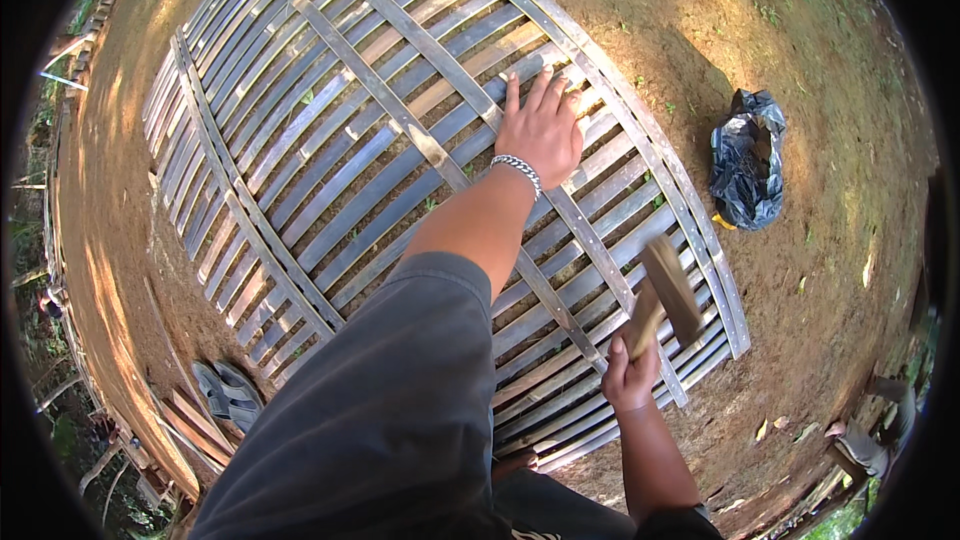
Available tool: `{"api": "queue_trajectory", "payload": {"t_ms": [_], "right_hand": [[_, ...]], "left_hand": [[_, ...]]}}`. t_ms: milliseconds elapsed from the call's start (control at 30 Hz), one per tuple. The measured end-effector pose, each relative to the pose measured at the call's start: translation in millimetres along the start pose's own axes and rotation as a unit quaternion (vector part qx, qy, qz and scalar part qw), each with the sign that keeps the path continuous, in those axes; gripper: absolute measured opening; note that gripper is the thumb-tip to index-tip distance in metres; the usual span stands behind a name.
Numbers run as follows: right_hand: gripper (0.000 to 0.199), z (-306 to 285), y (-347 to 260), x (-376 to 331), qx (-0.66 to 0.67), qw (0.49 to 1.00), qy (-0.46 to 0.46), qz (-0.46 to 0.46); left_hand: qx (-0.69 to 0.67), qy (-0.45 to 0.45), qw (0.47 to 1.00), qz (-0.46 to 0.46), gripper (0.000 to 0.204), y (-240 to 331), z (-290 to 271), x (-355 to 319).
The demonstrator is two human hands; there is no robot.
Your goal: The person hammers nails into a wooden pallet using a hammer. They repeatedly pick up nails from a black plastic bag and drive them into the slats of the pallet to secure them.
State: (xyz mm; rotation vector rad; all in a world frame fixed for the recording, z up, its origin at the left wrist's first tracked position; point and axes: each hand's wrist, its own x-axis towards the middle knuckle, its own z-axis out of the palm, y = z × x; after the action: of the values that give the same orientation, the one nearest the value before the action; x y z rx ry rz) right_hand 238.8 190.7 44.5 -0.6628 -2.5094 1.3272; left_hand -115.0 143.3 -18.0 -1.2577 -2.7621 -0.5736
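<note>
- The dark sleeve (370, 400) of the left arm is closest, crossing over the near part of the slatted panel (425, 145).
- The right hand (632, 375) is clenched round the handle of a wooden mallet, above the near end of the panel.
- The mallet (672, 285) has its blocky brown head tipped up over the panel's near end, toward the right edge; it looks raised clear of the slats.
- The left hand (543, 128) grips nothing that can be made out; it lies palm down with spread fingers on the panel, between an inner rail and the right edge. Whether the fingertips press on one slat in particular cannot be told.
- A chain bracelet (518, 172) circles the left wrist, over the panel.
- The panel itself, many narrow grey and brown slats crossed by long rails, spreads beneath both hands; brown soil and small green sprouts show through its gaps.
- A pair of dark sandals (226, 392) sits off the panel's left edge, toward its near end, with reddish boards (195, 427) just beside them.
- A crumpled black plastic bag (748, 160) stands open on the bare earth (840, 70), off the panel's right edge.
</note>
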Motion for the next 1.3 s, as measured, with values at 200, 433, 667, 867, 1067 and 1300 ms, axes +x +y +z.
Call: {"api": "queue_trajectory", "payload": {"t_ms": [200, 433, 667, 867, 1067, 1300], "right_hand": [[0.051, 11, -5, 22, -0.143, 0.968, -0.119, 0.166], [0.019, 2, -1, 3, 0.074, 0.994, 0.032, -0.067], [0.05, 2, -9, 31, -0.098, 0.982, -0.076, 0.14], [0.041, 1, -2, 8, -0.007, 0.999, -0.021, -0.034], [0.048, 3, -21, 34, -0.075, 0.979, -0.089, 0.167], [0.044, 8, -19, 21, -0.161, 0.965, -0.141, 0.148]], "left_hand": [[0.001, -0.003, 1.0, 0.0, 0.045, 1, 2, -1], [-0.006, 0.006, 1.0, 0.003, 0.043, 1, -1, -1], [-0.019, 0.026, 0.999, 0.002, 0.039, 0, 3, -1], [-0.015, 0.0, 1.0, -0.003, 0.039, 3, -1, 0], [-0.013, -0.006, 1.0, -0.003, 0.042, -1, -2, -3], [0.006, -0.033, 0.999, -0.007, 0.05, 2, -4, -1]]}}
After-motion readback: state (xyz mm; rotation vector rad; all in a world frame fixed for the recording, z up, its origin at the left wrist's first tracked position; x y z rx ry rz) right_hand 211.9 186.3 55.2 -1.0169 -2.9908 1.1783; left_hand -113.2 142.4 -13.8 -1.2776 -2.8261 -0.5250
